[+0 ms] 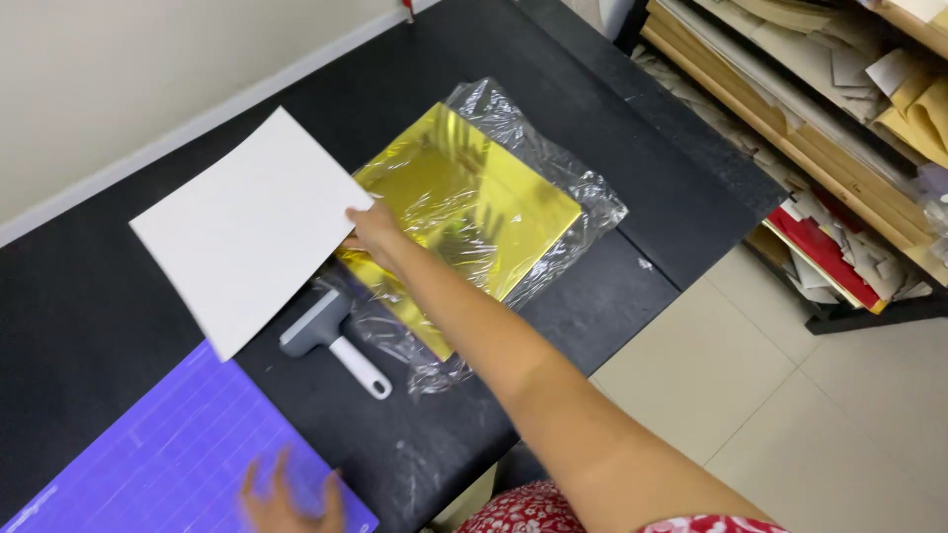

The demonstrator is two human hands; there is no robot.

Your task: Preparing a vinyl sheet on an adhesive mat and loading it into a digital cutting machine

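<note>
White sheet of card [247, 232] sits in the left centre of the frame, held by you at its right corner, its far part tilted over the black table [89, 316]. Your right hand [373, 232] reaches in from the lower right, the arm stretched diagonally across the frame, and its fingers are pinched together on that corner of the sheet. Just right of the hand, in the centre of the frame, lies a stack of shiny gold foil sheets [474, 202], resting in crinkled clear plastic wrap [583, 188] that spreads out around it on the table. The white sheet's right corner overlaps the gold stack's left edge.

Below the white sheet, a grey squeegee with a white handle [331, 341] lies on the table, its handle pointing toward the lower right and touching the edge of the plastic wrap. In the lower left corner, a purple cutting mat [158, 454] with a pale grid covers the table. Your left hand [286, 498] rests on the mat's lower edge at the bottom of the frame, blurred, with its fingers spread apart and holding nothing. Shelves stacked with paper and card [839, 118] fill the upper right.
</note>
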